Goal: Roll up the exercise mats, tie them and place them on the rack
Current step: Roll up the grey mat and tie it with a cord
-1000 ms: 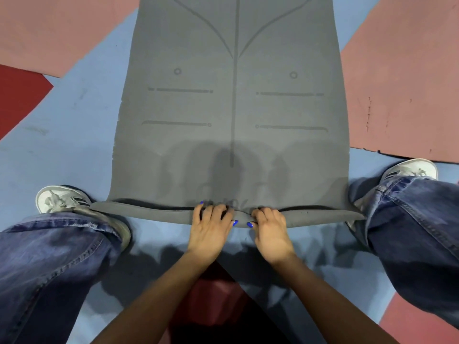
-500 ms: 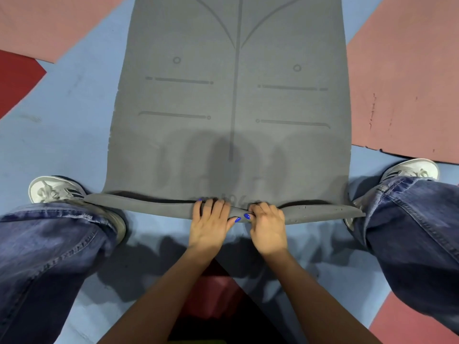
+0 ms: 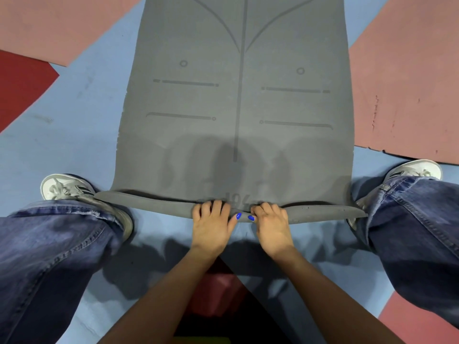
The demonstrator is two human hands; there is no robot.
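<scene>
- Blue gym flooring (image 3: pixel 62 145) with pink and red foam panels lies under a dark grey rubber exercise mat with printed alignment lines (image 3: pixel 236 108), which runs from the squatting person's feet toward 12 o'clock.
- Left hand (image 3: pixel 211 224) and right hand (image 3: pixel 272 225) sit side by side at the mat's near edge, fingers curled over the lifted lip, thumbs beneath.
- Only the first fold is begun; nearly all the rolling, the tying and the racking remain.
- No tie or rack shows.
</scene>
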